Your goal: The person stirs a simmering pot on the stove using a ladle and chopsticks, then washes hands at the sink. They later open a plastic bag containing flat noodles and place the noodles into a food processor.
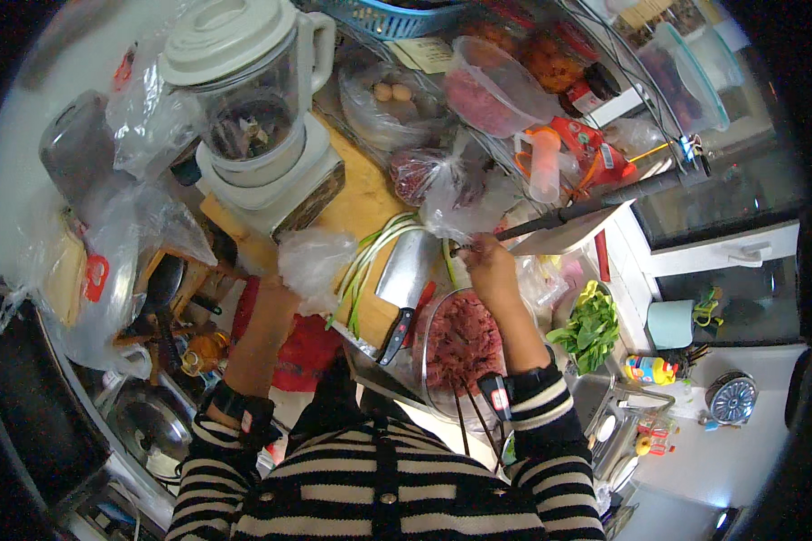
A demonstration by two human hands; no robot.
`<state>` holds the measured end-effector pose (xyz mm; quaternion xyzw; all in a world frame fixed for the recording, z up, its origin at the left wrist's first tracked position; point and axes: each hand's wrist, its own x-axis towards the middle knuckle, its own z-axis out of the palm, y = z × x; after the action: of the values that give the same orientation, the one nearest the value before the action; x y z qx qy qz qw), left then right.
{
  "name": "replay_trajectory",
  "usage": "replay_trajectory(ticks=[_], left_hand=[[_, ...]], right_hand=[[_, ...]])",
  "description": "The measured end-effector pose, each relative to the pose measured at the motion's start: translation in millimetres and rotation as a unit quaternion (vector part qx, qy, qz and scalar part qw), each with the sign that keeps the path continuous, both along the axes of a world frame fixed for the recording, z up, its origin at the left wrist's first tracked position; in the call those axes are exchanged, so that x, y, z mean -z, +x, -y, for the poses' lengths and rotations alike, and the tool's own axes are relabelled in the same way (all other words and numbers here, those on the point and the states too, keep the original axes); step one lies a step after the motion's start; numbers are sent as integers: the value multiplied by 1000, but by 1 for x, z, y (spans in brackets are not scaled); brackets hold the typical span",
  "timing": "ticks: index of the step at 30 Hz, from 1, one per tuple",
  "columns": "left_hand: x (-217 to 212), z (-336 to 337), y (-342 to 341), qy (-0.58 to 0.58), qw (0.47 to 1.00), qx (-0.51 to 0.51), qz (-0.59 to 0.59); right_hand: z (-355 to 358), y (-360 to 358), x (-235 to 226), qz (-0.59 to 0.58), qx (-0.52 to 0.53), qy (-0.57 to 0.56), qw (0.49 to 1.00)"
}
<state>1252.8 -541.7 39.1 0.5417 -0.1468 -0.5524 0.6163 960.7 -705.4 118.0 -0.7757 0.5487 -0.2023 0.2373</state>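
My left hand (275, 290) is at the left edge of a wooden cutting board (352, 194), closed on a crumpled clear plastic bag (318, 269); its fingers are partly blurred. Over the board's right side, my right hand (492, 270) is closed with fingers pinched together, and what they hold is hard to make out. Beside them are a scallion end and a clear bag (460, 203). Long scallions (370, 257) lie curved on the board against a cleaver (401, 279). Below my right hand stands a clear bowl of ground meat (460, 338) with chopsticks (474, 419) in it.
A blender (248, 135) stands at the back left. Behind the board are eggs (392, 92) in a bag and a plastic tub of pink meat (492, 90). Leafy greens (591, 329) and a sink (595, 406) are at the right. A dark pole (595, 203) crosses the right side.
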Motion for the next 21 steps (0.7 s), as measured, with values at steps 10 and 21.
replay_trajectory(ticks=[10,21], left_hand=[[-13,-16,-15,-152,974,115,119],[-49,-8,-57,-270,849,276,-360]], right_hand=[[-29,5,-55,135,58,-122,982],[-124,-37,-110,523,-51,124,841]])
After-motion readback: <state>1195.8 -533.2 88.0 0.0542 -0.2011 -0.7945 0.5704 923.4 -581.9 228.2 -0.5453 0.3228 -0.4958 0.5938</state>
